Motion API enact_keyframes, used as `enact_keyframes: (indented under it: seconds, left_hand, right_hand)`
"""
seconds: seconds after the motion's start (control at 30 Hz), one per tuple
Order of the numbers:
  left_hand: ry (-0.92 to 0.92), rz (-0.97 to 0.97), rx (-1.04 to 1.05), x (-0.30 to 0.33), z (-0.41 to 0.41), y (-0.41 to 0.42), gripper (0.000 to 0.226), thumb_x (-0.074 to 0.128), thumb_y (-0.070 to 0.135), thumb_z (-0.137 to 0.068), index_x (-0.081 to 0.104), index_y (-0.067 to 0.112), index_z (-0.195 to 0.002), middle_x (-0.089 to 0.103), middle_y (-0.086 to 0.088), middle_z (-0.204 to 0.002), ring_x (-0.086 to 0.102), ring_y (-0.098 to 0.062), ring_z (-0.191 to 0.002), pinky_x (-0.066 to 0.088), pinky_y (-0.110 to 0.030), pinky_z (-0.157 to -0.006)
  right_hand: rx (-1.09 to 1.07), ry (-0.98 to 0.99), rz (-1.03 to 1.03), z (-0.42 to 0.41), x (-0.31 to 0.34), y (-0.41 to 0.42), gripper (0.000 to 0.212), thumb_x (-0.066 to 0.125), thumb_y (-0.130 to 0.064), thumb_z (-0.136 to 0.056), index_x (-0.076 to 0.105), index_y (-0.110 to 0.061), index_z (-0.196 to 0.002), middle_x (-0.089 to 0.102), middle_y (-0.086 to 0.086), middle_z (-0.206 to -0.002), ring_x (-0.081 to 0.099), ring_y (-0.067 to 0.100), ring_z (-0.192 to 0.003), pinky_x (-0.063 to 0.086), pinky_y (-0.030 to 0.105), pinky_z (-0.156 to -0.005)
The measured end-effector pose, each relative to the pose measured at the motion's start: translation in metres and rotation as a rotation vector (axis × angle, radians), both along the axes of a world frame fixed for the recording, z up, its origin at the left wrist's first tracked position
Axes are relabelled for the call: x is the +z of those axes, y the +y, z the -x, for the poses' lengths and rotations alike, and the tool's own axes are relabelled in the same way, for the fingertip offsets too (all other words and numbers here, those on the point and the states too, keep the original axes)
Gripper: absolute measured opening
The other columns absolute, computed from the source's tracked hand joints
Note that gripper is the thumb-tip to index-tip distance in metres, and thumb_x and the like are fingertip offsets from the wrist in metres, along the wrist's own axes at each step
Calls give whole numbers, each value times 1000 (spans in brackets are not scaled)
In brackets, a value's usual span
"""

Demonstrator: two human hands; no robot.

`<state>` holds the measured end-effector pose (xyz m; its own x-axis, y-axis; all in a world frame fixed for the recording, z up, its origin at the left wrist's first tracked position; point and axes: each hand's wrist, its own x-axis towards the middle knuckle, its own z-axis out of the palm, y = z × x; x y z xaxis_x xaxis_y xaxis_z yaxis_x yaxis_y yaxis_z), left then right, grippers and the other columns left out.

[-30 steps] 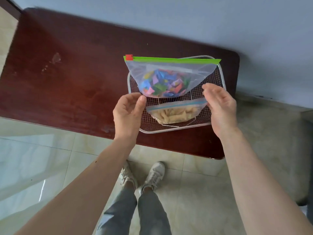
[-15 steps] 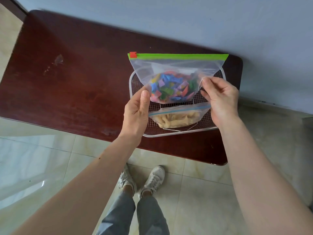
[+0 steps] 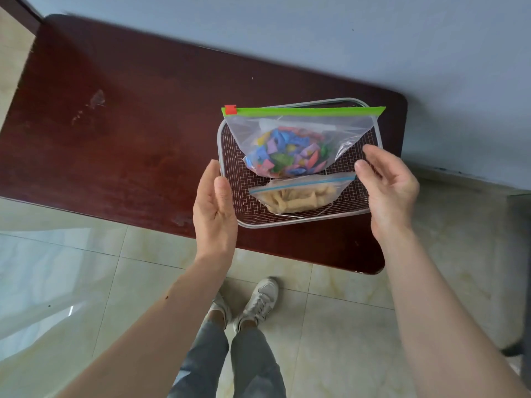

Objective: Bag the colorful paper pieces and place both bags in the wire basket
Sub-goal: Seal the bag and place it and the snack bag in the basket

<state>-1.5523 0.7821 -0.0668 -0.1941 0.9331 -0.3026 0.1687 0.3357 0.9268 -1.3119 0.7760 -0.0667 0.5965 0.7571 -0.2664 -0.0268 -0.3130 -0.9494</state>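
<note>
A clear zip bag (image 3: 290,149) with a green seal strip and red slider holds colorful paper pieces. It lies in the far half of the wire basket (image 3: 373,206), its sealed top against the back rim. A smaller clear bag of beige pieces (image 3: 298,193) lies in the near half. My left hand (image 3: 214,208) hovers at the basket's left rim, fingers apart and holding nothing. My right hand (image 3: 386,186) is over the basket's right side, fingers spread, just clear of both bags.
The basket sits near the right end of a dark red-brown wooden table (image 3: 115,139) against a pale blue wall (image 3: 316,38). Tiled floor (image 3: 344,326) and my shoes (image 3: 258,300) are below the table's front edge.
Both hands held the sides of the paper-pieces bag half a second ago; now they have let go and drawn back, leaving the bag resting in the basket.
</note>
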Motion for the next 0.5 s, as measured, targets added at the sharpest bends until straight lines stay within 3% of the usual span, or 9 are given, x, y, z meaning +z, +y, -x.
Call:
enact_keyframes:
  seconds: [0.07,0.17,0.27,0.33,0.4,0.5]
  left_hand:
    - [34,58,-1,-2,0,-7,51,32,35,-103,30,16,-150,37,3,-156,35,-5,-142,29,-20,-116]
    - [59,151,-36,-7,-1,-14,57,30,41,-102,21,18,-154,27,5,-160,24,-5,-146,19,-22,-120]
    - [19,207,-54,-10,-4,-18,62,30,44,-100,19,17,-154,25,4,-161,23,-6,-147,18,-23,-120]
    - [-6,220,-53,-11,-4,-19,69,30,52,-95,20,17,-154,29,0,-160,27,-10,-147,21,-32,-123]
    - [-16,224,-48,-12,-4,-17,79,30,60,-88,21,17,-153,32,-1,-158,30,-13,-146,24,-37,-122]
    - [-13,206,-31,-13,0,-12,74,30,57,-91,24,16,-152,35,-2,-157,33,-13,-145,28,-39,-121]
  right_hand:
    - [-29,-133,50,-3,-7,-9,39,74,-15,-83,65,-24,-119,62,-5,-130,57,5,-124,41,29,-111]
    - [-36,-288,168,-7,-17,-20,57,73,-34,-80,55,-23,-133,49,-3,-145,44,10,-136,34,36,-117]
    - [-45,-226,262,-8,-22,-23,74,70,-48,-76,44,-23,-142,50,0,-144,48,13,-132,38,41,-114]
    - [-46,-178,262,-5,-25,-25,75,70,-44,-79,41,-20,-144,52,0,-142,52,10,-127,42,40,-111]
    - [-57,-147,237,1,-27,-25,68,69,-28,-87,37,-15,-146,50,2,-142,51,6,-125,44,37,-110]
    - [-103,-130,205,9,-30,-24,65,68,-18,-89,36,-13,-145,47,6,-144,51,5,-123,45,37,-108]
